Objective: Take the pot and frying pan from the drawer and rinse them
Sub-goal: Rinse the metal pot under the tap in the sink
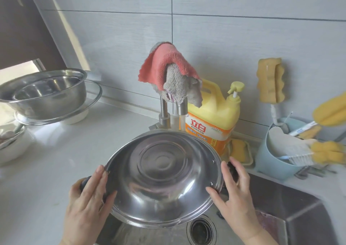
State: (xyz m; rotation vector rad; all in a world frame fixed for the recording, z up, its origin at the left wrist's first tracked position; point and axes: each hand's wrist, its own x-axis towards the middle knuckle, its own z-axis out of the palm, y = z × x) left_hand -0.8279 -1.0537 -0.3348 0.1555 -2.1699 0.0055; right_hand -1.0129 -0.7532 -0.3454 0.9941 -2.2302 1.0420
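Note:
A shiny steel pot [162, 177] is held tilted over the sink [292, 214], its open inside facing me. My left hand [88, 203] grips the pot's dark left handle, thumb lying along the rim. My right hand [236, 194] grips the dark right handle, thumb on the rim's inner edge. The tap [164, 111] stands just behind the pot with a pink and grey cloth [170, 72] draped over it. No frying pan is in view.
Stacked steel bowls [45, 93] sit on a glass lid at the left of the white counter [61, 147]. A yellow detergent jug [211, 119] stands behind the pot. A blue holder [271, 156] with brushes and sponges stands at right. The sink drain [201, 229] lies below the pot.

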